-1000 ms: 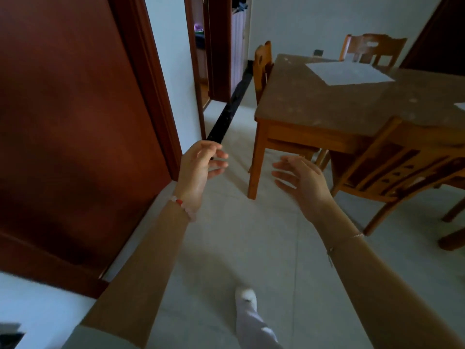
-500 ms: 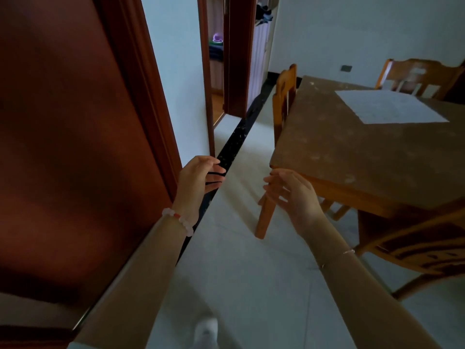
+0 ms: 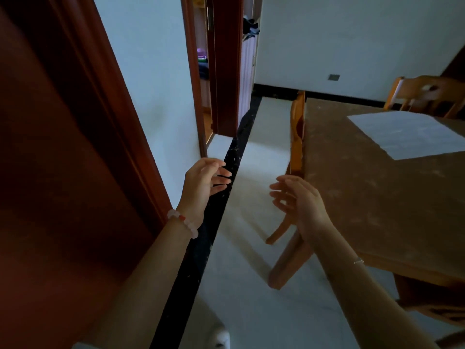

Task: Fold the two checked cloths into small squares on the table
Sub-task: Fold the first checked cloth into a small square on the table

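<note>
A pale cloth (image 3: 407, 133) lies flat on the brown wooden table (image 3: 364, 197) at the right; its pattern is too faint to tell. A second cloth is not in view. My left hand (image 3: 203, 187) hangs in the air over the floor left of the table, fingers loosely spread, holding nothing. My right hand (image 3: 299, 200) floats just off the table's near left corner, palm facing left, fingers relaxed and empty. Both hands are well short of the cloth.
A dark red door (image 3: 63, 172) and its frame fill the left side. A wooden chair (image 3: 297, 137) is tucked against the table's left edge, another chair (image 3: 427, 95) stands at the far side. A doorway (image 3: 208, 71) opens ahead. Pale floor tiles (image 3: 251, 285) lie underfoot.
The view has moved forward and to the left along the table, which now looms larger at the right. Both hands stay raised and empty, the right one nearing the table corner.
</note>
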Demonstrator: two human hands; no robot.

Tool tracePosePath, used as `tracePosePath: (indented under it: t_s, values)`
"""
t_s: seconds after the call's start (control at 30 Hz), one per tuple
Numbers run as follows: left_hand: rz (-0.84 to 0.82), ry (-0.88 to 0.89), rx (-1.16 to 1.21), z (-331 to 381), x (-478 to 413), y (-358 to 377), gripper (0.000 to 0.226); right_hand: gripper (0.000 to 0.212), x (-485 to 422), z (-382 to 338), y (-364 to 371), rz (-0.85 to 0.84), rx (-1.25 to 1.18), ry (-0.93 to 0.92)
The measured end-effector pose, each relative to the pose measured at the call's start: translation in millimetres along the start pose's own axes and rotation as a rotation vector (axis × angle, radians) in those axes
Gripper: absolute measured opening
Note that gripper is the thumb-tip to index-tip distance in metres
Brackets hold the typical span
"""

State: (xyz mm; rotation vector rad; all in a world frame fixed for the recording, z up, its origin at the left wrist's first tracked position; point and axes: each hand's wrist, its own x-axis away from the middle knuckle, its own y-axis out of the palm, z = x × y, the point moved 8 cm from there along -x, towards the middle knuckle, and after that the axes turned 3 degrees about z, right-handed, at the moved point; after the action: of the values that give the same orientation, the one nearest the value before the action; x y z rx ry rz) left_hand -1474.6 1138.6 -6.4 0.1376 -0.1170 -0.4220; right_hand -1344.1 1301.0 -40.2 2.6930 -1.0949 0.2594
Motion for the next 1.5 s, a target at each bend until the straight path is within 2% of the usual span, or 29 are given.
tracePosePath:
  t_s: [0.47, 0.8, 1.17, 1.37, 1.5]
  values:
    - [-0.044, 0.007, -0.014, 11.5, -220.8, 13.6, 0.02, 0.023, -198.0, -51.7, 74.4, 0.014, 0.012, -0.028]
    - [-0.109, 0.008, -0.028, 24.6, -424.6, 96.0, 0.02, 0.022, -403.2, -109.8, 83.4, 0.054, -0.044, -0.024]
    - [-0.227, -0.034, 0.002, 17.6, -601.5, 184.8, 0.019, 0.022, -562.8, -138.5, 39.7, 0.241, -0.131, 0.005]
    - [-0.329, -0.068, 0.042, 5.0, -707.7, 245.1, 0.02, 0.021, -638.5, -152.5, 12.3, 0.427, -0.161, -0.025]
    - [-0.39, -0.102, 0.027, 5.9, -769.4, 290.6, 0.02, 0.021, -692.3, -168.3, 5.6, 0.477, -0.208, -0.021]
